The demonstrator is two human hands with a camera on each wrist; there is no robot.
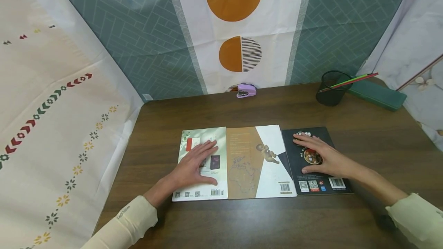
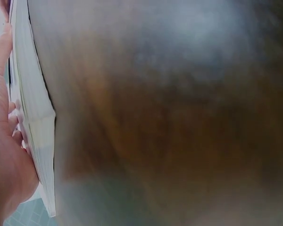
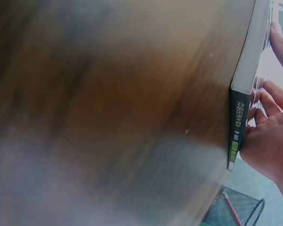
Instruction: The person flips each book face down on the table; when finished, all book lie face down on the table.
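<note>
Three books lie flat side by side on a wooden table. My left hand [image 1: 194, 164] rests with spread fingers on the pale green book [image 1: 221, 135] at the left. Between the hands lies a tan and white book [image 1: 242, 164] with a baby figure and a barcode on its cover. On the black book [image 1: 327, 191] at the right, my right hand [image 1: 325, 159] lies flat, thumb apart from the fingers. The left wrist view shows page edges [image 2: 35, 94] beside the left hand; the right wrist view shows the black book's spine [image 3: 237, 122] by the right palm.
At the table's back edge sits a purple stapler [image 1: 246, 90]. A black mesh pen cup [image 1: 330, 96] holding red and green pencils stands at the back right, beside a dark green box [image 1: 377, 94]. Patterned cloths hang behind and to both sides.
</note>
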